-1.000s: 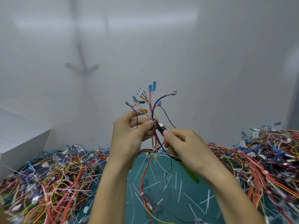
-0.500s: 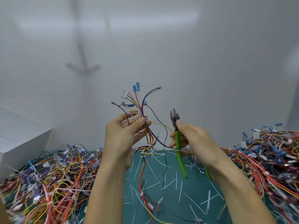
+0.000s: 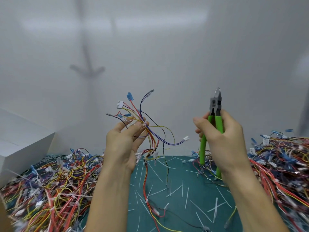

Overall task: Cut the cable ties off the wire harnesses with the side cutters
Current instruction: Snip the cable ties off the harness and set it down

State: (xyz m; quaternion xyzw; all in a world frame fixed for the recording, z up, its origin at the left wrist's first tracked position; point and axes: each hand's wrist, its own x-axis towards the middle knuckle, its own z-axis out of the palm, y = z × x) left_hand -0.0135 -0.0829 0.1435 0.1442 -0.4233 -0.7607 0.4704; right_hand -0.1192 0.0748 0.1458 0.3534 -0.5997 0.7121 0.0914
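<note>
My left hand [image 3: 124, 141] holds a wire harness [image 3: 151, 136] of red, yellow, blue and black wires pinched between thumb and fingers, raised above the table. Its blue and white connectors fan out above the hand, and its tail hangs down to the green mat [image 3: 180, 195]. A white cable tie [image 3: 145, 125] sits on the bundle at my fingertips. My right hand [image 3: 222, 139] grips green-handled side cutters [image 3: 214, 114] upright, jaws pointing up, well to the right of the harness and apart from it.
A big heap of harnesses [image 3: 50, 185] covers the table at the left, another heap [image 3: 284, 161] at the right. Cut white tie pieces [image 3: 177, 190] litter the mat between them. A white box [image 3: 21, 144] stands at far left. A pale wall rises behind.
The cutters were at the harness beside my left thumb. My right hand has since pulled them away to the right and turned them upright. My left hand shifted the harness slightly left.
</note>
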